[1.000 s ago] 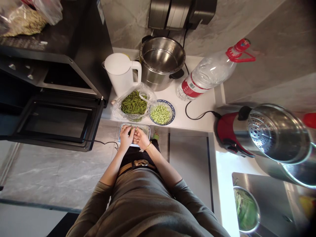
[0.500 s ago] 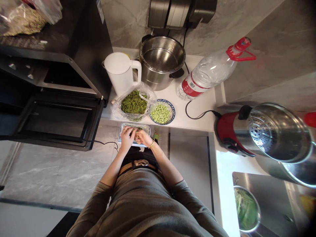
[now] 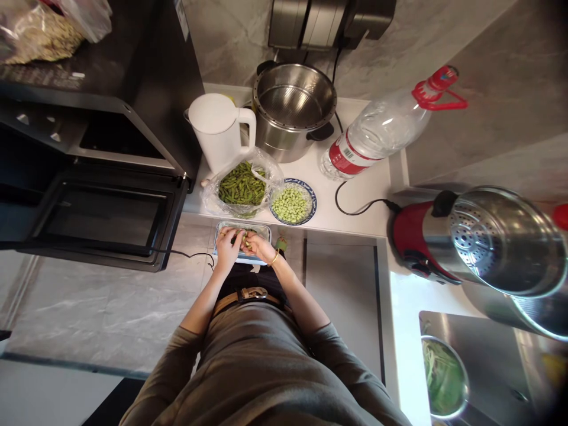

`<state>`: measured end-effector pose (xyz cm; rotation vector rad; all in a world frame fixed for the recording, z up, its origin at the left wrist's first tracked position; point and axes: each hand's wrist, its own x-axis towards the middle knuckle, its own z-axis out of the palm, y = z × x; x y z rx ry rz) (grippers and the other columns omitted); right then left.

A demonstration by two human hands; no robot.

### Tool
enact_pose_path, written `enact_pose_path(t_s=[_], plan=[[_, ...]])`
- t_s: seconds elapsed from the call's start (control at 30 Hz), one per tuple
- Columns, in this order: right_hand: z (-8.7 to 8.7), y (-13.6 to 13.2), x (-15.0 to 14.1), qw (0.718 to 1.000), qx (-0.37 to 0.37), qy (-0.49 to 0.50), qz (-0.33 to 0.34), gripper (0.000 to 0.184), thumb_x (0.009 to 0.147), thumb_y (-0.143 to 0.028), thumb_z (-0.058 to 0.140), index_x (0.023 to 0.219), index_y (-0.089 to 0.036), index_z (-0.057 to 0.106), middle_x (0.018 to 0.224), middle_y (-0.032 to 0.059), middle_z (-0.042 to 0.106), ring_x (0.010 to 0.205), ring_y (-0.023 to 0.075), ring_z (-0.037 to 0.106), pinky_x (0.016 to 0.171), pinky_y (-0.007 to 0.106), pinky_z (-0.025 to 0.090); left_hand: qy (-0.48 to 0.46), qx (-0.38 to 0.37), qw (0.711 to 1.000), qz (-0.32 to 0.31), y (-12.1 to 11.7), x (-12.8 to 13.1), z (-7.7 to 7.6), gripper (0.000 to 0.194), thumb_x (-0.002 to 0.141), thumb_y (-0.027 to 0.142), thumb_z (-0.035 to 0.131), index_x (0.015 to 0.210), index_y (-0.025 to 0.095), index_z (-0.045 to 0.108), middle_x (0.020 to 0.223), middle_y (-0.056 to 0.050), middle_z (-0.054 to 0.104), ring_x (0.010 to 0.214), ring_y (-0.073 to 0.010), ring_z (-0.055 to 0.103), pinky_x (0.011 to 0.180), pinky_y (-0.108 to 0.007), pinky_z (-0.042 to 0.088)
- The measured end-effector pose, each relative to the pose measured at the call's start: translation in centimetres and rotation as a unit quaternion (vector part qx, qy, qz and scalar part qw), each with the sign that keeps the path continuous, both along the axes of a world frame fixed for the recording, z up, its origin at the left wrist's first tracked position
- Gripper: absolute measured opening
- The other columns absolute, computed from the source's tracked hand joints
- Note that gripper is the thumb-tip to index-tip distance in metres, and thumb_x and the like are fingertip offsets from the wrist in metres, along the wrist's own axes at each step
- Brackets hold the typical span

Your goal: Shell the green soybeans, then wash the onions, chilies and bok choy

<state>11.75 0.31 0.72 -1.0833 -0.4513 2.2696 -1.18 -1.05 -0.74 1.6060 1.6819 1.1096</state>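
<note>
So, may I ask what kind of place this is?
Most likely a kitchen: a steel pot and a plate of pale green beans stand on the counter, and a sink is at the right.

A small green pod [image 3: 247, 242] is held just below and left of the frame's centre, mostly hidden. Whole green pods [image 3: 242, 186] are heaped above it; pale green shelled beans [image 3: 291, 205] are gathered at the frame's centre.

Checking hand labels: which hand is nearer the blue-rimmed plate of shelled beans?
Right. The right hand is below and left of the blue-rimmed plate in view; the left hand is farther left, below the plastic bag of green pods.
</note>
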Motion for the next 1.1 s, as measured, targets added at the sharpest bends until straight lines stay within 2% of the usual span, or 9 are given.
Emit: enact_pose_path(t_s=[0.1, 0.27, 0.47, 0.63, 0.73, 0.8, 0.9, 1.0, 1.1], plan=[[-0.3, -0.2, -0.1, 0.999, -0.002, -0.009, -0.041, 0.016, 0.072, -0.029, 0.065, 0.078, -0.015, 0.059, 0.064, -0.0007, 0.06, 0.049, 0.0072, 0.047, 0.043, 0.019, 0.029, -0.026, -0.021, 0.999, 0.01, 0.0, 0.1, 0.0, 0.019, 0.088, 0.032, 0.057, 0.078, 0.019, 0.065, 0.08, -0.004, 0.061, 0.075, -0.0141, 0.058, 0.072, -0.027, 0.046], [-1.1, -0.6, 0.8, 0.996, -0.018, -0.019, -0.088, 0.02, 0.069, -0.018, 0.074, 0.088, -0.015, 0.069, 0.073, 0.0027, 0.069, 0.06, 0.0079, 0.057, 0.051, 0.018, 0.039, -0.1, -0.077, 0.99, 0.064, 0.3, -0.3, -1.0, 0.026, 0.087, 0.039, 0.057, 0.072, 0.019, 0.061, 0.068, 0.0, 0.054, 0.062, -0.0113, 0.05, 0.061, -0.023, 0.042], [-2.0, -0.7, 1.5, 0.994, -0.058, -0.019, -0.096, 0.018, 0.071, -0.02, 0.073, 0.088, -0.014, 0.071, 0.084, 0.0064, 0.074, 0.077, 0.0139, 0.068, 0.065, 0.022, 0.051, -0.166, -0.131, 0.975, 0.074, 0.3, 0.0, -2.2, 0.034, 0.082, 0.049, 0.058, 0.067, 0.019, 0.056, 0.062, 0.002, 0.047, 0.057, -0.0102, 0.046, 0.056, -0.023, 0.039], [-2.6, -0.8, 0.2, 0.987, -0.084, 0.01, -0.138, 0.014, 0.071, -0.02, 0.072, 0.084, -0.015, 0.068, 0.08, 0.0044, 0.074, 0.076, 0.0146, 0.069, 0.071, 0.025, 0.054, -0.227, -0.174, 0.955, 0.076, 0.4, 0.7, -2.1, 0.038, 0.08, 0.054, 0.059, 0.068, 0.018, 0.058, 0.061, 0.002, 0.054, 0.057, -0.0097, 0.049, 0.056, -0.022, 0.041], [-3.0, -0.7, 0.6, 0.983, -0.097, -0.018, -0.157, 0.014, 0.073, -0.018, 0.068, 0.086, -0.014, 0.068, 0.078, 0.0049, 0.073, 0.072, 0.0127, 0.067, 0.069, 0.023, 0.053, -0.267, -0.224, 0.933, 0.089, 0.5, 0.0, -2.7, 0.04, 0.081, 0.055, 0.058, 0.067, 0.018, 0.055, 0.054, 0.003, 0.053, 0.049, -0.0088, 0.05, 0.049, -0.021, 0.04], [-3.3, -0.6, 1.3, 0.977, -0.109, -0.049, -0.179, 0.013, 0.072, -0.016, 0.067, 0.085, -0.015, 0.068, 0.074, 0.0037, 0.071, 0.068, 0.0112, 0.065, 0.066, 0.022, 0.052, -0.259, -0.28, 0.921, 0.083, 0.4, -0.8, -3.6, 0.038, 0.081, 0.052, 0.058, 0.066, 0.018, 0.053, 0.052, 0.003, 0.053, 0.043, -0.0084, 0.05, 0.044, -0.02, 0.038], [-3.7, -0.7, 2.5, 0.965, -0.115, -0.082, -0.219, 0.012, 0.07, -0.016, 0.066, 0.083, -0.017, 0.066, 0.071, 0.0014, 0.07, 0.065, 0.0098, 0.063, 0.064, 0.021, 0.051, -0.18, -0.378, 0.907, 0.043, 0.0, -1.5, -5.8, 0.024, 0.082, 0.039, 0.062, 0.076, 0.017, 0.058, 0.057, 0.001, 0.061, 0.042, -0.01, 0.054, 0.043, -0.021, 0.041], [-4.2, -1.1, 3.1, 0.957, -0.117, -0.101, -0.244, 0.013, 0.068, -0.015, 0.065, 0.081, -0.018, 0.066, 0.071, 0.0005, 0.069, 0.064, 0.0091, 0.061, 0.063, 0.02, 0.05, -0.079, -0.436, 0.896, -0.036, -0.4, -0.7, -8.4, 0.016, 0.084, 0.025, 0.058, 0.096, 0.013, 0.061, 0.071, -0.005, 0.069, 0.053, -0.0137, 0.064, 0.053, -0.024, 0.05], [-4.8, -1.8, 3.1, 0.952, -0.132, -0.115, -0.25, 0.014, 0.067, -0.016, 0.065, 0.08, -0.018, 0.065, 0.07, 0.0011, 0.069, 0.062, 0.0096, 0.061, 0.062, 0.021, 0.05, -0.037, -0.445, 0.889, -0.103, -0.7, 1.0, -10.4, 0.022, 0.08, 0.016, 0.061, 0.101, 0.012, 0.063, 0.079, -0.009, 0.072, 0.07, -0.0193, 0.07, 0.07, -0.03, 0.054]])
